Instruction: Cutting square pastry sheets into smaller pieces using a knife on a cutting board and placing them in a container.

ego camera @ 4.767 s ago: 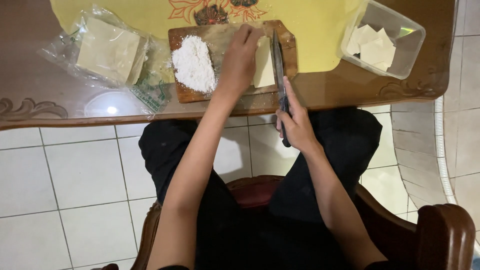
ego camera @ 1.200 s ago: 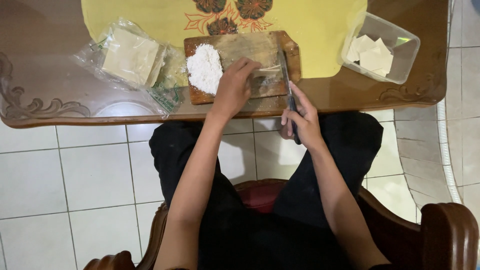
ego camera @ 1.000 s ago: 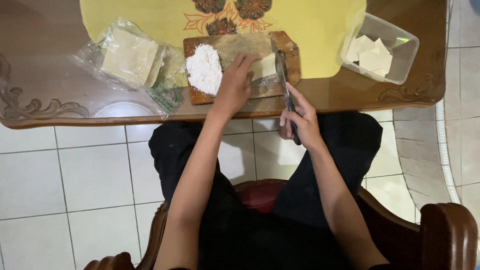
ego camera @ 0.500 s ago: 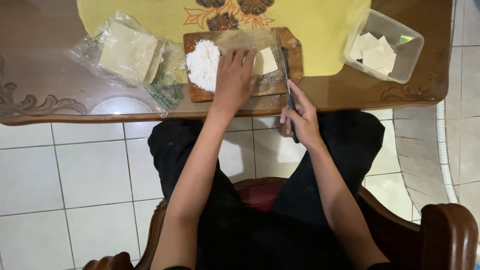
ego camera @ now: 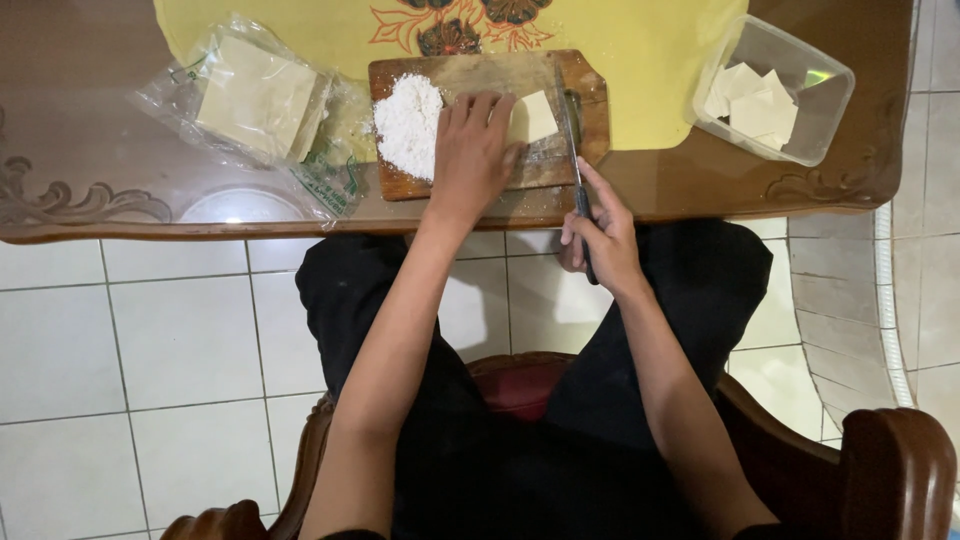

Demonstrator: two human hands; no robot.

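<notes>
Far left on the glass-topped table (ego camera: pixel 120 210) there's an opened plastic bag of square wrappers (ego camera: pixel 255 100). Next, the wooden cutting board (ego camera: pixel 590 130) with a heap of flour (ego camera: pixel 408 112) on its left end. The left hand (ego camera: pixel 472 150) lies flat, fingers spread, on the board, fingertips touching a pale dough square (ego camera: pixel 535 116). The right hand (ego camera: pixel 597 235) is clenched around a knife (ego camera: pixel 572 130), blade on the board just right of the square. Far right, a clear plastic tub (ego camera: pixel 830 100) holds cut squares.
</notes>
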